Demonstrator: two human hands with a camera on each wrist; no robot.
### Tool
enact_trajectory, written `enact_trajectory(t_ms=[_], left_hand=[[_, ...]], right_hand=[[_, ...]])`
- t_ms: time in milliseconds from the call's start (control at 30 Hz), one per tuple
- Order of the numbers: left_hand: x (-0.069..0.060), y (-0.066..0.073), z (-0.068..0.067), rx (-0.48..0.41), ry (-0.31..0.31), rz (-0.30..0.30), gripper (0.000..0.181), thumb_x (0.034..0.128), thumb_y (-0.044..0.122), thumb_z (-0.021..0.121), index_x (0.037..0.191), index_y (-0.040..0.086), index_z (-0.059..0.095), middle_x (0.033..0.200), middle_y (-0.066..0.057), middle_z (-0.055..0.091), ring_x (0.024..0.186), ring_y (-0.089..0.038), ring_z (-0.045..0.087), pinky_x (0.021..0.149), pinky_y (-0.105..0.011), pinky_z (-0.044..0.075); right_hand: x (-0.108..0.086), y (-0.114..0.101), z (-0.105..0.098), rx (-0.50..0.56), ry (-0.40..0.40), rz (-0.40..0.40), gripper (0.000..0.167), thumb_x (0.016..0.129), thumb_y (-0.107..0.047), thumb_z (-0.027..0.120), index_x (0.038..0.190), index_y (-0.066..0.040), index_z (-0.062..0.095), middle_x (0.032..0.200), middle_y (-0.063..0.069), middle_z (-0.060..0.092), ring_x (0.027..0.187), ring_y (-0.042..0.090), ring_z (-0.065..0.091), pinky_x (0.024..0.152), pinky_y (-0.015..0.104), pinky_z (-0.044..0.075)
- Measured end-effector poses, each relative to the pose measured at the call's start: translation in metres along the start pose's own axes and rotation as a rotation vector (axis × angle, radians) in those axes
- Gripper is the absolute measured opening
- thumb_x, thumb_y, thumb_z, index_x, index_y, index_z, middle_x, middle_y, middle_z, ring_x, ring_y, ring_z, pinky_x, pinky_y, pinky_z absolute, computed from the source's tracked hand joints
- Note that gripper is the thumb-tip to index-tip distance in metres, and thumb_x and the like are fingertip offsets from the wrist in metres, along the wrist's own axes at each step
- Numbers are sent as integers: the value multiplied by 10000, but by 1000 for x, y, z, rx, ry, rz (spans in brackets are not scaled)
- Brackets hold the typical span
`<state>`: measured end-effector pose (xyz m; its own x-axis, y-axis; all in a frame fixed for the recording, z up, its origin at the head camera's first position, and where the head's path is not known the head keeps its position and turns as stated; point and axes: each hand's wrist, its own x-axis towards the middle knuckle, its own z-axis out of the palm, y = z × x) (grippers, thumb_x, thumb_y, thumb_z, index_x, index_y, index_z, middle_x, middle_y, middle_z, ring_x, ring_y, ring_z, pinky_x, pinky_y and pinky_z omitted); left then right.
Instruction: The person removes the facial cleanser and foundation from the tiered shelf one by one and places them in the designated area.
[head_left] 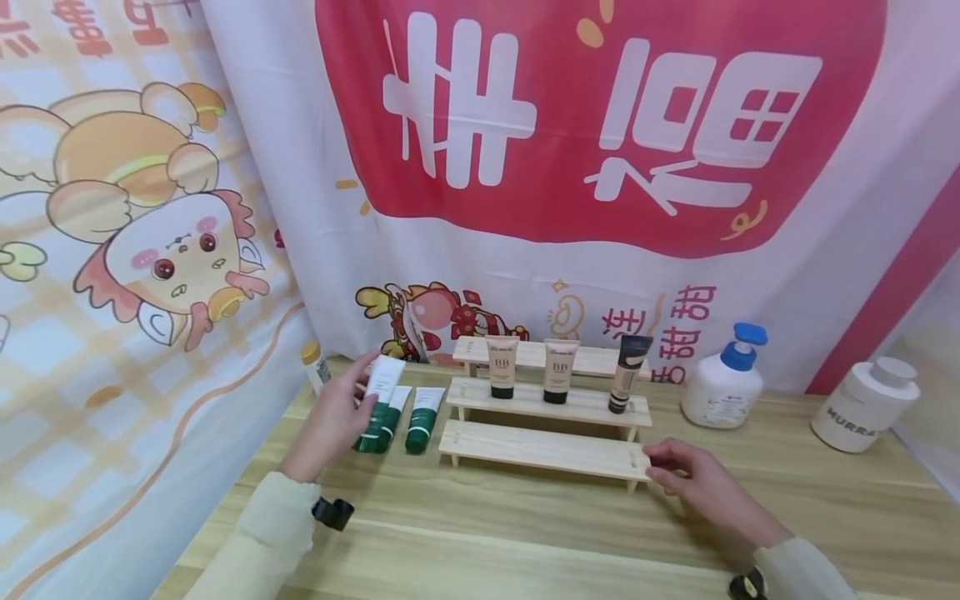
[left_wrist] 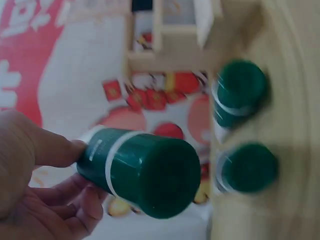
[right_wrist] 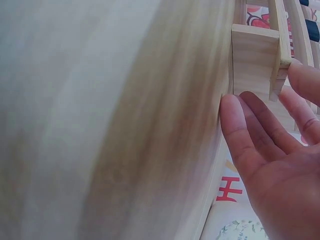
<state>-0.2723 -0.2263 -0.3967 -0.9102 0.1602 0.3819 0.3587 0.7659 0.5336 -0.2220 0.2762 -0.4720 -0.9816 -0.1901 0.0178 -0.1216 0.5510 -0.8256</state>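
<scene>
My left hand pinches a green-and-white squeeze tube between thumb and fingers, its green cap end toward the left wrist camera. Two matching tubes stand on the table: one in plain sight, the other partly hidden behind the held tube in the head view. A three-step wooden display rack stands to their right. By the right end of its lowest step is my right hand, fingers loosely extended and thumb at the step's corner; whether it presses the wood is hard to tell.
On the middle step stand two beige BB tubes and a black-capped tube. A blue-pump bottle and a white MURRA bottle stand at right. A yellow-capped bottle is at the left back, before printed cloth.
</scene>
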Motion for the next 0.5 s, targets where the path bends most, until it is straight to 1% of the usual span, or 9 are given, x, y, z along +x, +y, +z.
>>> enact_trajectory(t_ms=[100,200,267,367,500], left_hand=[[2,-25,2,43,-63,-94,649,859,-57,598,1446,65,350,967,-152,606,778,-227,584,611,-324,512],[4,-42,3,49,-111,-170,623,866,-55,577,1437,34,345,999,-186,609,809,-251,586,620,-341,505],[5,-49,3,52,-152,-224,616,880,-42,561,1445,31,329,1042,-211,602,832,-263,582,621,-343,502],[8,-55,4,62,-201,-297,612,888,-32,550,1451,26,316,1078,-226,591,841,-266,572,617,-340,491],[13,-62,6,81,-244,-367,617,884,-36,549,1451,22,314,1041,-213,594,824,-262,564,637,-349,473]], right_hand=[[0,1,0,-5,6,15,291,869,-144,678,1135,-45,614,1076,92,635,936,244,605,684,263,533],[1,2,0,2,11,31,281,864,-138,681,1128,-63,620,1073,81,636,934,242,606,684,265,535],[1,3,0,1,5,20,285,866,-142,681,1129,-54,619,1073,91,635,929,248,607,680,271,537],[1,4,0,-3,3,11,291,864,-149,682,1130,-50,618,1073,92,634,922,241,609,674,268,537],[1,3,1,-13,8,5,295,863,-150,682,1133,-49,615,1076,90,634,920,229,610,678,260,534]])
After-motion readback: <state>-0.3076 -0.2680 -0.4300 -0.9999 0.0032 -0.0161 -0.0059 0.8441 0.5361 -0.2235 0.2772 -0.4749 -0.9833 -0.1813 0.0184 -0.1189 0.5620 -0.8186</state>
